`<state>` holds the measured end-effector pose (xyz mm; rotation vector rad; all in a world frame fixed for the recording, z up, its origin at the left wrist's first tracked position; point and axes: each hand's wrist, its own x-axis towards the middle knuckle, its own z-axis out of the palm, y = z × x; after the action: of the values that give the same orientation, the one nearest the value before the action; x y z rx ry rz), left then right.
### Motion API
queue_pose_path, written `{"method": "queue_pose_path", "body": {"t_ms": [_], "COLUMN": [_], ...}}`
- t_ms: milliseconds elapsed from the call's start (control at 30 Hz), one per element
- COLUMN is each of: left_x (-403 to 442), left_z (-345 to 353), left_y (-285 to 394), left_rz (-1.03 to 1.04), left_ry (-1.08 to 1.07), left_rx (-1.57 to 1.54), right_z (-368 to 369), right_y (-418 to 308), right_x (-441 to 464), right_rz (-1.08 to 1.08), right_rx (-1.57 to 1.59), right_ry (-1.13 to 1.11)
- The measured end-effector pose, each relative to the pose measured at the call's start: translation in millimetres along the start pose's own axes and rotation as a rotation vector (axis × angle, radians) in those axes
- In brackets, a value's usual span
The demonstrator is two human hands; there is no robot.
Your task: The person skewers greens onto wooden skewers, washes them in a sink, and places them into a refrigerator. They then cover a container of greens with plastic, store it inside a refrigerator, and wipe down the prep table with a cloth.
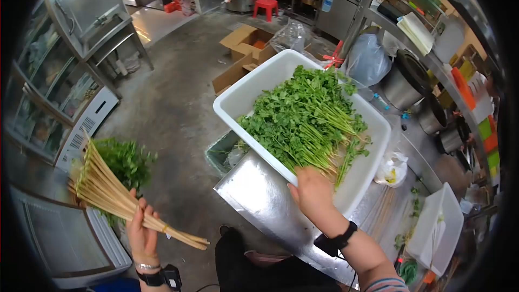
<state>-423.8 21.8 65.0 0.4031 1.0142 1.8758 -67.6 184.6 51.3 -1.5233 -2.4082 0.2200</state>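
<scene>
My left hand (144,231) is closed around the narrow end of a fanned bundle of thin tan sticks (111,181), bound with a yellow band. Behind that bundle, at lower left, is a bunch of green leafy stalks (127,163); what supports it is hidden. Leafy green herbs (308,113), resembling cilantro, are heaped in a white plastic tub (373,124), their pale stems toward me. My right hand (314,190) closes over the tub's near rim, thumb outside and fingers on the inner side beside the stem ends. Its fingertips are hidden.
The tub rests on a steel table (259,184). At right lie a smaller white bin (440,232) and a knotted plastic bag (393,170). An open cardboard box (246,43) and green crate (220,151) are on the floor. Large steel pots (403,84) line the right side.
</scene>
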Motion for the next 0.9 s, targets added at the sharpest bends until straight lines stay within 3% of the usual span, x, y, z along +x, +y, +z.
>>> {"method": "queue_pose_path", "body": {"t_ms": [200,300,367,400,467,533,567,667,900], "left_x": [-20,-35,-26,-30,-35,-33,-34,-14,50], "left_z": [-31,-41,-121,-127,-124,-96,-77,-67,-6], "left_y": [44,86,84,90,119,138,144,145,144], "left_rz": [-0.08,-0.262,-0.308,-0.33,-0.331,-0.33,-0.311,-0.254,-0.368], "left_ry": [0.221,0.257,0.265,0.244,0.07,0.181,0.38,0.271,0.054], "left_rx": [0.051,0.242,0.265,0.261,0.08,0.156,0.332,0.332,0.311], "right_z": [22,5,4,5,5,5,5,9,8], "right_y": [11,2,-4,-3,-4,-3,-1,1,1], "right_x": [-4,-7,5,4,-5,-3,-3,-3,-7], "right_rz": [0.11,0.185,0.212,0.2,0.248,0.271,0.308,0.274,0.29], "right_rx": [-0.101,-0.095,-0.076,-0.078,-0.093,-0.091,-0.094,-0.08,-0.026], "right_ry": [-0.183,-0.15,-0.124,-0.132,-0.135,-0.194,-0.176,-0.134,-0.117]}}
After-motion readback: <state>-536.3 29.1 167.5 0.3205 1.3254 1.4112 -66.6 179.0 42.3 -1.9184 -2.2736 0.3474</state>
